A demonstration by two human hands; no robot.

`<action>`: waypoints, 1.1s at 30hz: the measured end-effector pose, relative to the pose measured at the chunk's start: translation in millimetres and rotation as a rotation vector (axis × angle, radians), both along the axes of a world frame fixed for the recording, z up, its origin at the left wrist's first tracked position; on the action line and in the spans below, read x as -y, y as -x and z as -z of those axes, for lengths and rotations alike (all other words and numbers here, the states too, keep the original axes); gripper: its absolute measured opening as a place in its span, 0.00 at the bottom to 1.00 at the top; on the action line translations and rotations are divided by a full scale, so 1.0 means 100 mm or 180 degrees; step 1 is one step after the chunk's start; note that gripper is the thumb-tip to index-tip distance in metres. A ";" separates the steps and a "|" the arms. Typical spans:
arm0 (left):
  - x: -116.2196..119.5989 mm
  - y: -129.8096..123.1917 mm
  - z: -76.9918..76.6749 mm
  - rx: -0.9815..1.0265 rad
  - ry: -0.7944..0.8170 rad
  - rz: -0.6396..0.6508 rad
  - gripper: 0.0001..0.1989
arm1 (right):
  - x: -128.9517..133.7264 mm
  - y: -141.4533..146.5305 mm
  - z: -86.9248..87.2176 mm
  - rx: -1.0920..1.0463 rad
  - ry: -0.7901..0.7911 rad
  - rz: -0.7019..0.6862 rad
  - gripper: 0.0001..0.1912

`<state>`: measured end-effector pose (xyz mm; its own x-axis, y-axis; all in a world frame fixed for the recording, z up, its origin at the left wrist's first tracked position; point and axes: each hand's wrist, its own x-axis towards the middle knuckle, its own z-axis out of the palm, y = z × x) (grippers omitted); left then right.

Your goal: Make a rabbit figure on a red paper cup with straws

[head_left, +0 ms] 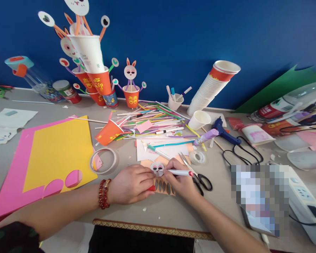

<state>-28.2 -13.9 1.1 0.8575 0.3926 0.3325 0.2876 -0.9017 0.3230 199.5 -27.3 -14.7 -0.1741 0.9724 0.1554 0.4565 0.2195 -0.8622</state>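
My right hand (183, 180) pinches a white marker with a red end (183, 172), its tip at a round white paper face (157, 168) with dark eyes and pink patches. At the face's left edge rest the fingertips of my left hand (133, 183). A red marker cap (151, 188) sticks out from its curled fingers. Beneath the hands lies peach paper (169, 189) with several dark oval shapes. Black-handled scissors (204, 181) are just right of my right hand, and a roll of clear tape (197, 157) is beyond them. A wider tape roll (115, 162) lies left.
Yellow sheet (65, 151) over pink paper (14, 172) spreads at left. Pens and coloured sticks (158, 121) are heaped ahead, near rabbit-decorated cups (132, 96) and a leaning cup stack (209, 88). At right are a blue glue gun (222, 130), phone (260, 211) and power strip (302, 200).
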 end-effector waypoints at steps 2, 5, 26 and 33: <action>0.00 -0.01 -0.01 0.0039 -0.0022 -0.0007 0.11 | 0.00 0.01 -0.01 0.0039 -0.0021 -0.0065 0.06; 0.00 -0.01 -0.01 0.0043 -0.0039 -0.0030 0.11 | 0.00 0.01 -0.03 0.0074 -0.0051 -0.0128 0.06; 0.01 -0.01 0.00 0.0037 -0.0053 -0.0037 0.12 | -0.01 0.02 0.01 0.0084 -0.0051 -0.0082 0.07; 0.01 -0.01 0.00 0.0055 -0.0057 -0.0046 0.12 | 0.00 0.02 0.00 0.0249 -0.0067 -0.0109 0.06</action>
